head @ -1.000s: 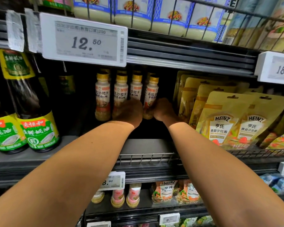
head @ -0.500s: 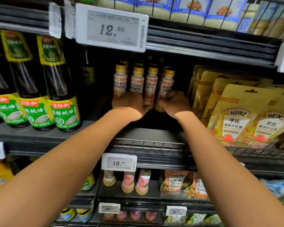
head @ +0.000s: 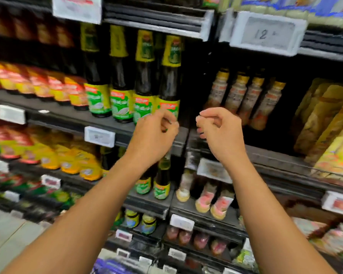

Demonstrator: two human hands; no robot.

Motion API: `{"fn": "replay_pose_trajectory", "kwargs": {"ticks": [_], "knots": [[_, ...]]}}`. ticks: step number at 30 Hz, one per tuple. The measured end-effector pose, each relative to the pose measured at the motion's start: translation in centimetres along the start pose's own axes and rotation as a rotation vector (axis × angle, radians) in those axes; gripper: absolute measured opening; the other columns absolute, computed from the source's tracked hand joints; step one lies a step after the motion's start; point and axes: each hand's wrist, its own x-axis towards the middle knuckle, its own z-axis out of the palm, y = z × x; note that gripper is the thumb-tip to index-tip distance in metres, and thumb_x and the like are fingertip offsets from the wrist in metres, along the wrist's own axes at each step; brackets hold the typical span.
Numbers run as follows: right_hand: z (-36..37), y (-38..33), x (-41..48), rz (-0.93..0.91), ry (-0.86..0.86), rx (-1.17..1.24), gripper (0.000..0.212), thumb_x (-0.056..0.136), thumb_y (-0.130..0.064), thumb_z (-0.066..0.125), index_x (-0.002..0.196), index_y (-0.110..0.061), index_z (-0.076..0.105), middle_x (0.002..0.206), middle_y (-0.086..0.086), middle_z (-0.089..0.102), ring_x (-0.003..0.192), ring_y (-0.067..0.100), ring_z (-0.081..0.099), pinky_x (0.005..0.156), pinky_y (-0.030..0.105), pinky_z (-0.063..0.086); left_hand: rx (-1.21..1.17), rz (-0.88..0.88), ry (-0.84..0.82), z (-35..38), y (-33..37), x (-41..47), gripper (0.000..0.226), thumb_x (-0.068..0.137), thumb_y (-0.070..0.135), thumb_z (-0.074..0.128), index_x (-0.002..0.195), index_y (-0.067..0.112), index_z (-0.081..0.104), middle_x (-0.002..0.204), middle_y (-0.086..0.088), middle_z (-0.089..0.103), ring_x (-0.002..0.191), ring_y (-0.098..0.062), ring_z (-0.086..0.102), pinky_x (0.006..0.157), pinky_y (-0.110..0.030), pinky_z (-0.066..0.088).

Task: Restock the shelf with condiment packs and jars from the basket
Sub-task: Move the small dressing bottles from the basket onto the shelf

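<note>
Several small dressing bottles (head: 244, 95) with yellow caps stand in a row far back on the dark shelf (head: 275, 157). My left hand (head: 154, 135) and my right hand (head: 220, 133) hover side by side in front of the shelf edge, clear of the bottles. Both have loosely curled fingers and hold nothing. The left hand is in front of the tall dark sauce bottles (head: 145, 80); the right hand is below and left of the dressing bottles. The frame is blurred. No basket can be made out.
Yellow Heinz pouches (head: 329, 125) fill the shelf to the right of the dressing bottles. A price tag (head: 265, 33) hangs on the shelf above. Lower shelves hold small upside-down bottles (head: 208, 198) and yellow and red packs (head: 53, 153).
Both hands have let go of the dressing bottles and pulled back out of the shelf. The view has swung left and back, showing more shelves.
</note>
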Motion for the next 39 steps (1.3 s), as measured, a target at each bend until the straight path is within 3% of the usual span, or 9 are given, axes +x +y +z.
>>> {"fn": "replay_pose_trajectory", "kwargs": {"ticks": [4, 8, 11, 19, 22, 25, 30, 35, 39], "knots": [[5.9, -2.7, -4.3, -0.05, -0.043, 0.099, 0.018, 0.09, -0.008, 0.069, 0.083, -0.023, 0.062, 0.08, 0.022, 0.07, 0.078, 0.039, 0.068, 0.072, 0.053, 0.058, -0.077, -0.058, -0.012, -6.3, -3.0, -3.5, 0.009, 0.086, 0.03, 0.068, 0.083, 0.034, 0.06, 0.071, 0.006, 0.064, 0.064, -0.005, 0.058, 0.06, -0.007, 0.041], [11.9, -3.7, -8.7, 0.005, -0.112, 0.186, 0.016, 0.091, -0.006, 0.069, 0.086, -0.021, 0.064, 0.075, 0.015, 0.068, 0.066, 0.016, 0.068, 0.063, 0.037, 0.056, -0.196, -0.161, -0.04, -12.2, -6.6, -7.7, 0.012, 0.085, 0.023, 0.071, 0.085, 0.032, 0.062, 0.074, 0.001, 0.064, 0.068, -0.009, 0.057, 0.064, -0.014, 0.046], [16.4, -3.4, -12.3, 0.064, -0.171, 0.235, 0.018, 0.091, -0.003, 0.069, 0.087, -0.02, 0.064, 0.072, 0.008, 0.065, 0.059, 0.005, 0.063, 0.059, 0.022, 0.05, -0.279, -0.262, -0.091, -15.6, -10.0, -11.2, 0.016, 0.089, 0.011, 0.071, 0.088, 0.025, 0.063, 0.076, -0.002, 0.061, 0.073, -0.016, 0.055, 0.069, -0.036, 0.053], [25.8, 0.3, -22.2, 0.263, -0.312, 0.212, 0.02, 0.091, 0.001, 0.066, 0.083, -0.017, 0.063, 0.064, 0.006, 0.058, 0.054, 0.007, 0.056, 0.054, 0.02, 0.046, -0.324, -0.543, -0.172, -20.1, -19.9, -21.9, 0.013, 0.089, 0.017, 0.072, 0.089, 0.029, 0.066, 0.076, -0.003, 0.061, 0.075, -0.021, 0.057, 0.074, -0.048, 0.056], [27.7, 2.8, -25.5, 0.336, -0.393, 0.172, 0.016, 0.091, -0.003, 0.067, 0.086, -0.017, 0.065, 0.064, 0.012, 0.061, 0.058, 0.011, 0.057, 0.054, 0.02, 0.046, -0.341, -0.641, -0.202, -19.9, -22.6, -25.4, 0.013, 0.091, 0.014, 0.069, 0.09, 0.027, 0.066, 0.081, -0.022, 0.058, 0.075, -0.022, 0.057, 0.067, -0.032, 0.057], [29.3, 5.8, -28.3, 0.403, -0.446, 0.153, 0.018, 0.092, -0.004, 0.067, 0.086, -0.02, 0.065, 0.066, 0.005, 0.064, 0.062, 0.013, 0.061, 0.057, 0.025, 0.049, -0.33, -0.747, -0.186, -19.0, -25.3, -28.5, 0.014, 0.09, 0.013, 0.069, 0.09, 0.027, 0.066, 0.079, -0.016, 0.063, 0.071, -0.011, 0.061, 0.061, -0.017, 0.051], [31.4, 11.3, -32.2, 0.523, -0.538, 0.106, 0.021, 0.094, 0.0, 0.063, 0.083, -0.017, 0.062, 0.073, 0.034, 0.057, 0.063, 0.028, 0.051, 0.059, 0.037, 0.043, -0.328, -0.934, -0.204, -17.2, -29.7, -33.7, 0.013, 0.089, 0.018, 0.069, 0.09, 0.032, 0.068, 0.094, -0.031, 0.06, 0.074, -0.023, 0.057, 0.069, -0.041, 0.05], [33.1, 17.1, -36.9, 0.626, -0.635, 0.028, 0.01, 0.094, 0.003, 0.061, 0.089, -0.005, 0.062, 0.073, 0.013, 0.049, 0.069, 0.018, 0.049, 0.068, 0.025, 0.045, -0.292, -1.104, -0.178, -15.8, -34.2, -39.3, 0.021, 0.089, 0.007, 0.064, 0.09, 0.028, 0.067, 0.096, -0.032, 0.065, 0.075, -0.026, 0.061, 0.074, -0.044, 0.054], [34.4, 22.2, -40.5, 0.752, -0.678, -0.041, 0.013, 0.092, -0.002, 0.063, 0.085, -0.012, 0.065, 0.074, 0.008, 0.058, 0.068, 0.018, 0.054, 0.067, 0.032, 0.048, -0.268, -1.254, -0.135, -14.7, -37.7, -44.1, 0.022, 0.089, 0.003, 0.063, 0.09, 0.024, 0.066, 0.097, -0.026, 0.069, 0.074, -0.019, 0.062, 0.074, -0.035, 0.05]]}}
